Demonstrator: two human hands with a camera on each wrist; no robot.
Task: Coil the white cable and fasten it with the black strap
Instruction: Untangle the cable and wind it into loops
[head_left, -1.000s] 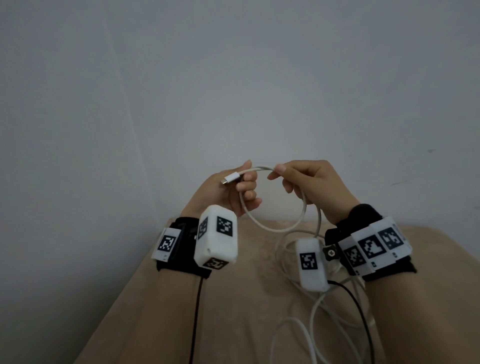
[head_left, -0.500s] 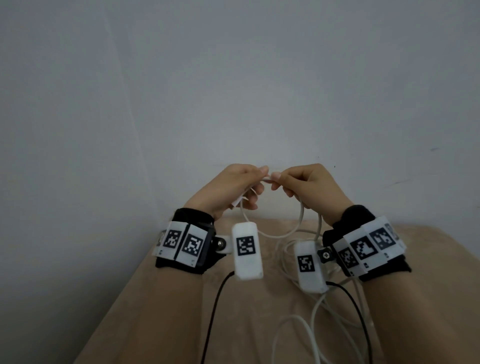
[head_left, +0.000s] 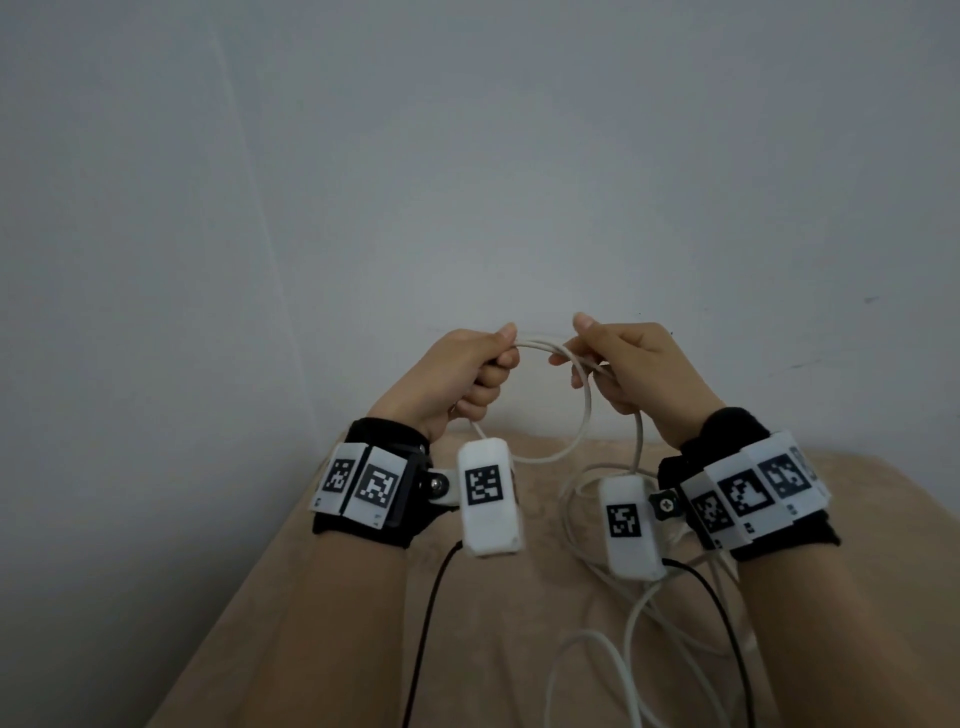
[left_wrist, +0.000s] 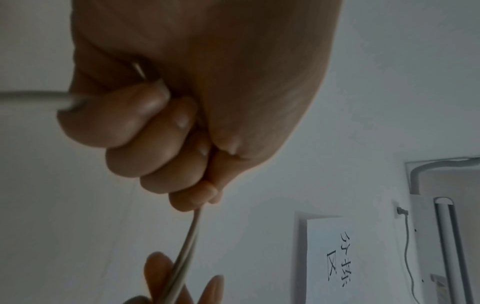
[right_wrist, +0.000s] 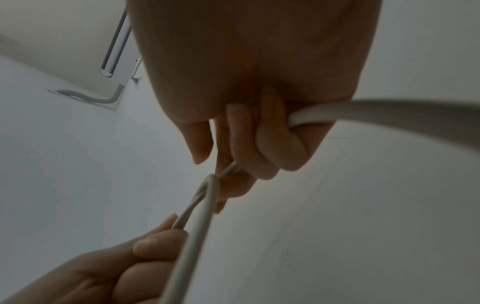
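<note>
Both hands hold the white cable (head_left: 586, 410) up in front of the wall, above the tan table (head_left: 488, 623). My left hand (head_left: 498, 358) is closed in a fist round the cable (left_wrist: 192, 228), its fingers (left_wrist: 145, 131) curled tight. My right hand (head_left: 576, 358) grips the cable (right_wrist: 205, 197) a short way to the right, with one strand running through its curled fingers (right_wrist: 272, 144). One loop hangs between the hands. The rest of the cable lies in loose turns on the table. No black strap shows in any view.
White wrist cameras (head_left: 488, 496) hang under both wrists, each with a thin black lead (head_left: 431, 623) trailing toward me. The grey wall stands close behind the hands. A wall corner runs down at the left, beyond the table's left edge.
The left hand has turned palm down and closed round the cable, hiding the plug end. The hands met, then drew a little apart, with a loop now formed between them.
</note>
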